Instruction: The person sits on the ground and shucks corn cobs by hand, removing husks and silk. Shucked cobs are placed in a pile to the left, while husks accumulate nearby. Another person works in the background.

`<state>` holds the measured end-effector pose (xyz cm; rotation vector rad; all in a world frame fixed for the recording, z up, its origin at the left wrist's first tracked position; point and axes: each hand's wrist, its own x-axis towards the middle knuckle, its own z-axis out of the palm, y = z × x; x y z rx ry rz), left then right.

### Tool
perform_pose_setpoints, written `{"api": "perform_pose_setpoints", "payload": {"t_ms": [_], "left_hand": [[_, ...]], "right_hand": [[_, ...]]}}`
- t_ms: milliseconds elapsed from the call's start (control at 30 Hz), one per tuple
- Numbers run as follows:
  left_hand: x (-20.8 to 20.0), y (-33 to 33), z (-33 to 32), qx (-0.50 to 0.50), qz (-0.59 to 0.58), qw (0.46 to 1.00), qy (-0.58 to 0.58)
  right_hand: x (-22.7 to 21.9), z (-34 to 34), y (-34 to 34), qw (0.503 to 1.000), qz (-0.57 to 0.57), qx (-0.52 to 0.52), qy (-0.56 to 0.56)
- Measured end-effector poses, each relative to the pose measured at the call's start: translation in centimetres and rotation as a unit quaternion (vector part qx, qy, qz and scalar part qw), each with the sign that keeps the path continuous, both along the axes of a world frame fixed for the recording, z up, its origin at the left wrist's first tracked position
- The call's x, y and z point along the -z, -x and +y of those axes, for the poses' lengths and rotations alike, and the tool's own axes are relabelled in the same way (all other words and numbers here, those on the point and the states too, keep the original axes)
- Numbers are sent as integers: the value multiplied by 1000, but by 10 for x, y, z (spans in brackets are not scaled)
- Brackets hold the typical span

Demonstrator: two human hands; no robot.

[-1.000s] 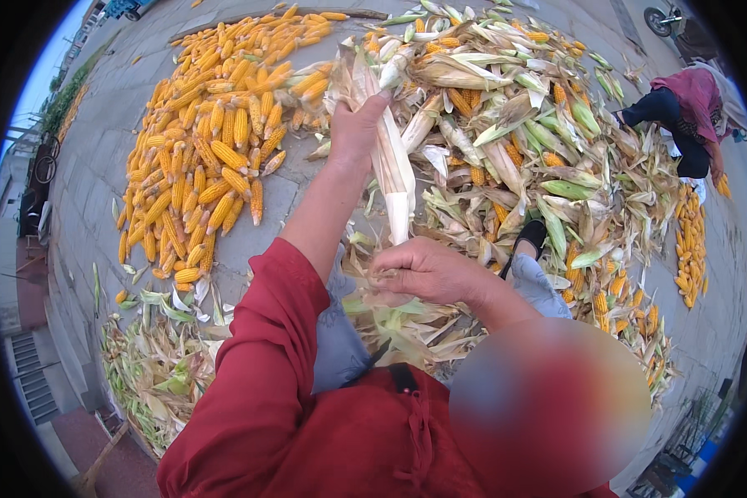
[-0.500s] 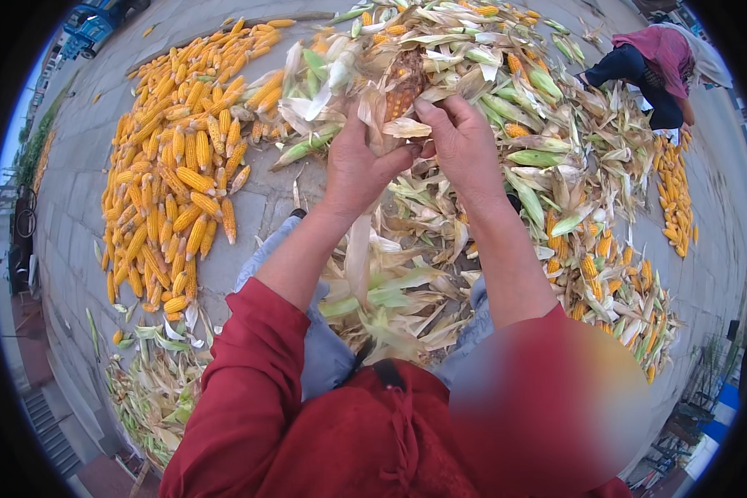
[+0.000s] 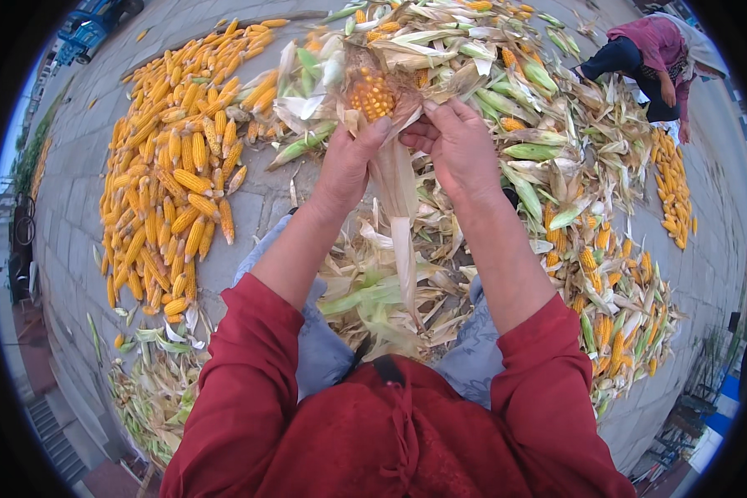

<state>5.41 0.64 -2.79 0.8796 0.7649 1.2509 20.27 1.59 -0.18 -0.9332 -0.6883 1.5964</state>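
Cob (image 3: 371,95) held up ahead of the body, between both hands; upper kernels bare, husk (image 3: 397,187) open around it and trailing below, so this one looks part-stripped; left hand (image 3: 346,166) grip clamped round the cob's husk-wrapped base; right hand (image 3: 456,145) grip pinched on the husk's edge; done, by the look of it: a broad pile of bare cobs (image 3: 162,187) on the left; left over: a big heap of husk-covered corn (image 3: 548,153) ahead and right, some yellow showing through; loose husks (image 3: 373,290) between the legs; surface is grey slab paving (image 3: 70,178), outdoors; bent co-worker (image 3: 651,50) at far right, beside a smaller row of bare corn (image 3: 672,195); blue vehicle (image 3: 87,33) at upper left.
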Motion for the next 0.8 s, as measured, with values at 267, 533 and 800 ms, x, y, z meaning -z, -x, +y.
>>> {"api": "perform_pose_setpoints", "payload": {"t_ms": [267, 533, 800], "left_hand": [[-7, 4, 9, -74, -161, 980, 95], [10, 8, 3, -100, -36, 993, 49], [8, 46, 28, -119, -177, 961, 176]], "right_hand": [[-1, -10, 17, 981, 177, -71, -28], [8, -9, 12, 985, 151, -86, -9], [-9, -60, 22, 835, 73, -543, -57]]}}
